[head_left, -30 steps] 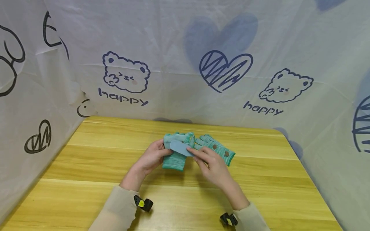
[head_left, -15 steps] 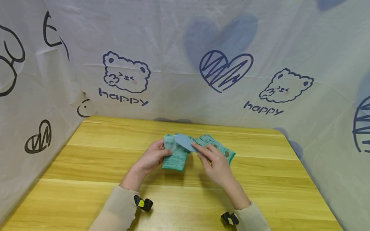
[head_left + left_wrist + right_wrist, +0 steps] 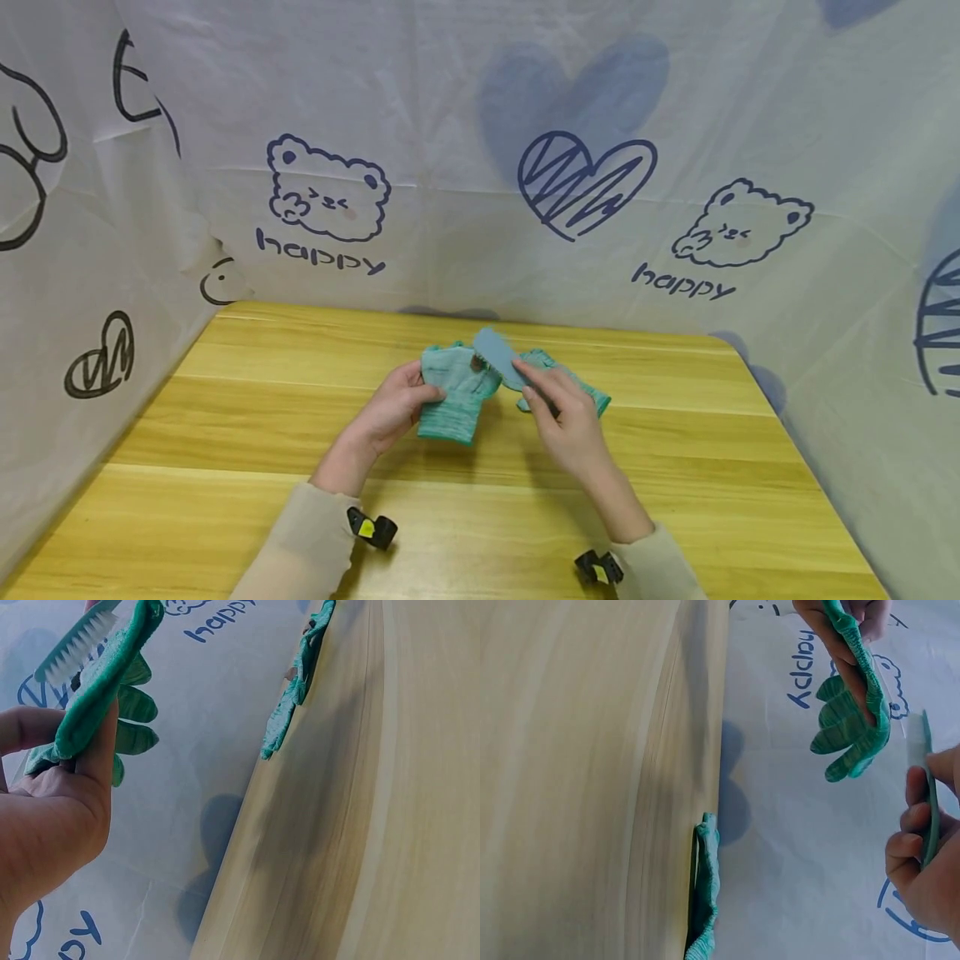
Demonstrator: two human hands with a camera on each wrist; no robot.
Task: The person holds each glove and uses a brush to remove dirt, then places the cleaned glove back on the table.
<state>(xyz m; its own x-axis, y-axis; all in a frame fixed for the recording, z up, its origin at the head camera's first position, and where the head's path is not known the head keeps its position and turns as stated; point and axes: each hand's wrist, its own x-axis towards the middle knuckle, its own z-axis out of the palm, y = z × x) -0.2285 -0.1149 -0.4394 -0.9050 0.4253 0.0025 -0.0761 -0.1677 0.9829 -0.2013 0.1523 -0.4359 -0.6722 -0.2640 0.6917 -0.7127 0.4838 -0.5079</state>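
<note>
My left hand [image 3: 397,404] grips a green knitted glove [image 3: 453,404] by its side, thumb on the front and fingers behind, holding it above the table. A dark brown spot [image 3: 477,362] shows on the glove near the brush. In my right hand [image 3: 572,421] is a blue-grey scrubbing brush [image 3: 497,357], pinched at its handle end. Pale bristles [image 3: 79,649] face the glove in the left wrist view; in the right wrist view a gap lies between the brush [image 3: 928,787] and the held glove [image 3: 855,712]. A second green glove [image 3: 600,398] lies on the table, partly hidden behind my right hand.
The wooden table [image 3: 262,467] ends at a back edge against a white cloth [image 3: 450,250] printed with hearts and bears. Another cloth wall [image 3: 45,400] runs along the left. Brown spots mark the lying glove [image 3: 289,690].
The brush has moved up and right off the held glove and tilted steeper, uncovering the brown spot. My right hand has shifted right, over part of the lying glove. The left hand barely moved.
</note>
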